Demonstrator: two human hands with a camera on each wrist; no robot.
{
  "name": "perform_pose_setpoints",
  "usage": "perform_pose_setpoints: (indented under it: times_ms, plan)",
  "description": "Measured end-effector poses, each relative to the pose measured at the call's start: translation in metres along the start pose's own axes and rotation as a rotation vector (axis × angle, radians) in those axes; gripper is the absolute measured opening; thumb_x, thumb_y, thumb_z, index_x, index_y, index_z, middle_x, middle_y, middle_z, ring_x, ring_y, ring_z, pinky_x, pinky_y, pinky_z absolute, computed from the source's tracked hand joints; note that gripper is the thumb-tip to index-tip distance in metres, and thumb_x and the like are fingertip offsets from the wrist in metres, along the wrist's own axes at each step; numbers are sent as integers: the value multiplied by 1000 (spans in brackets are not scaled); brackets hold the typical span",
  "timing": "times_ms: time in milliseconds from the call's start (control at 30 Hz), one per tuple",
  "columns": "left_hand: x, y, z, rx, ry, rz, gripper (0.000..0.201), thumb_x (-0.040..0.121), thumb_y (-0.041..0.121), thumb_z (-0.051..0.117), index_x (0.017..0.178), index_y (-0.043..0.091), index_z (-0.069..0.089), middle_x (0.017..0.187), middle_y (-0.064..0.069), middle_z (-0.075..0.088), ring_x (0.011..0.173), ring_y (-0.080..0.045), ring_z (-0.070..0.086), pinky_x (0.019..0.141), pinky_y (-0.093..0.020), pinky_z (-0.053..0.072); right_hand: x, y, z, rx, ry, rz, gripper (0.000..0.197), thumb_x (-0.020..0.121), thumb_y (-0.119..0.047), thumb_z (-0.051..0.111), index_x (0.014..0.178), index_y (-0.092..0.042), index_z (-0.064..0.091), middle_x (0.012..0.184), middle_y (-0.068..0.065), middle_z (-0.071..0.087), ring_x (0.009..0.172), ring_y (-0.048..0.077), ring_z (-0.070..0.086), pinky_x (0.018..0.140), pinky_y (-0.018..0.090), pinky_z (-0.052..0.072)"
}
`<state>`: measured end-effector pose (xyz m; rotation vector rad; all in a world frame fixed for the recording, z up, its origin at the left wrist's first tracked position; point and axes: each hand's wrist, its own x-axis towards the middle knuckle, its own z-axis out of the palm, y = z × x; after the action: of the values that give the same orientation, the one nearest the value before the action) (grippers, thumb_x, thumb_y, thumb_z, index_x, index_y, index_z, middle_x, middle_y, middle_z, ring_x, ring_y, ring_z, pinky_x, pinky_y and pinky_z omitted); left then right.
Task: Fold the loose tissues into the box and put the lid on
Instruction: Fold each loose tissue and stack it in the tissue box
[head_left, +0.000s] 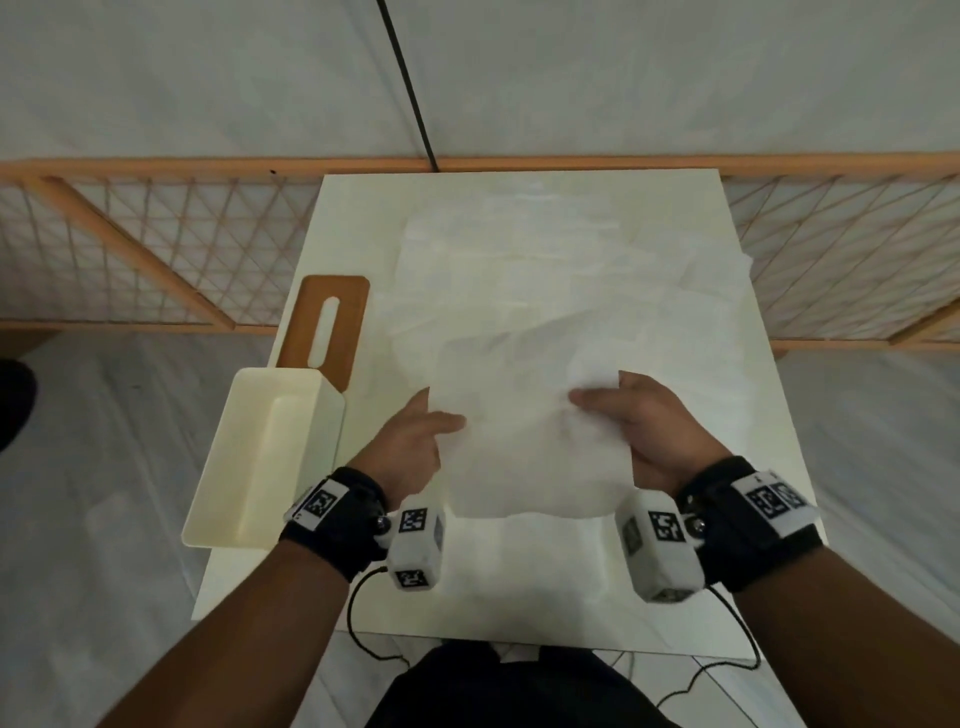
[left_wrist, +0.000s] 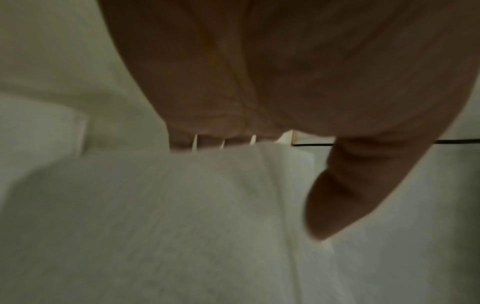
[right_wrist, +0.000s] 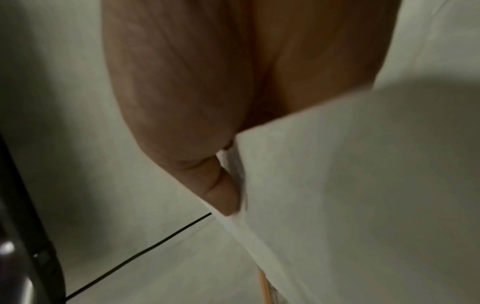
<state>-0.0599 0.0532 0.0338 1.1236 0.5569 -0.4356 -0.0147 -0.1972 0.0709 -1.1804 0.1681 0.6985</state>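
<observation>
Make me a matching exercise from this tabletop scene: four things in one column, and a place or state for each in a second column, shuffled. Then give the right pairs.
Things:
1. cream rectangular tissue box
2. brown wooden lid with an oval slot
3. white tissue sheet
4. loose white tissues

Places or states:
A. spread across the far part of the white table
B. held up at its sides by the left hand and right hand
C. open and uncovered, at the table's left edge
D. lying flat just behind the box

Pairs: 1-C, 2-D, 3-B, 4-A
</observation>
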Motion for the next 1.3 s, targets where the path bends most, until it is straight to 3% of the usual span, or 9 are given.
perform_pose_setpoints:
  times_ms: [233, 400, 633, 733, 800, 900, 967, 1133, 1300]
  plan:
    - [-5, 3, -4, 190, 164, 153, 29, 91, 2, 63, 119, 7, 66, 113, -9, 74, 107, -30, 69, 95, -46, 54, 3, 14, -15, -203, 134, -25, 14, 94, 0, 61, 104, 1, 71, 101, 22, 74, 92, 36, 70, 88, 50, 55]
    - [-15, 10, -6, 180, 207, 172, 19, 95, 8, 60, 109, 4, 72, 110, -11, 74, 105, -31, 69, 93, -42, 54, 4, 20, -17, -244, 166, -56, 10, 92, -1, 64, 100, -1, 71, 92, 17, 75, 87, 36, 69, 78, 44, 56]
    - [-14, 3, -10, 247, 203, 228, 45, 90, -2, 64, 130, 18, 57, 111, -9, 74, 110, -32, 67, 93, -44, 54, 7, 18, -17, -363, 119, -128, 72, 86, 6, 66, 137, -40, 45, 96, 22, 74, 84, 43, 69, 74, 48, 55]
    - [-13, 1, -17, 335, 179, 295, 84, 89, 2, 67, 147, 49, 27, 108, -14, 73, 104, -27, 70, 89, -42, 55, 6, 17, -16, -495, 98, -142, 57, 82, 8, 67, 122, -33, 64, 99, 25, 71, 92, 51, 64, 84, 58, 55]
    - [-15, 2, -20, 431, 149, 362, 78, 90, 4, 67, 139, 57, 37, 102, -13, 74, 96, -27, 70, 88, -41, 55, 7, 19, -15, -529, 130, -155, 37, 80, -7, 73, 108, -30, 72, 101, 29, 68, 91, 50, 64, 85, 59, 54]
    - [-15, 1, -22, 649, 201, 416, 44, 87, 15, 70, 114, 49, 66, 89, -23, 66, 76, -38, 58, 88, -48, 57, 9, 23, -14, -563, 188, -200, 19, 81, -32, 74, 101, -31, 74, 98, 37, 61, 76, 37, 61, 74, 55, 55]
    - [-15, -2, -23, 687, 225, 438, 27, 88, 17, 72, 103, 40, 73, 95, -9, 73, 79, -37, 61, 88, -50, 57, 10, 25, -16, -598, 213, -228, 13, 84, -30, 73, 97, -32, 74, 85, 37, 57, 68, 32, 54, 63, 45, 51]
    - [-15, -6, -25, 765, 290, 528, 16, 90, 21, 72, 89, 38, 74, 89, 8, 73, 80, -9, 62, 77, -26, 51, 9, 29, -24, -735, 264, -226, 9, 88, -17, 74, 87, -26, 72, 58, 5, 49, 52, 12, 43, 55, 28, 38]
    - [-21, -11, -27, 888, 321, 573, 10, 89, 26, 72, 91, 35, 72, 119, 10, 57, 113, -3, 53, 90, -22, 44, 4, 35, -29, -952, 301, -317, 12, 85, -21, 77, 82, -31, 71, 99, -9, 64, 87, 5, 58, 74, 19, 43]
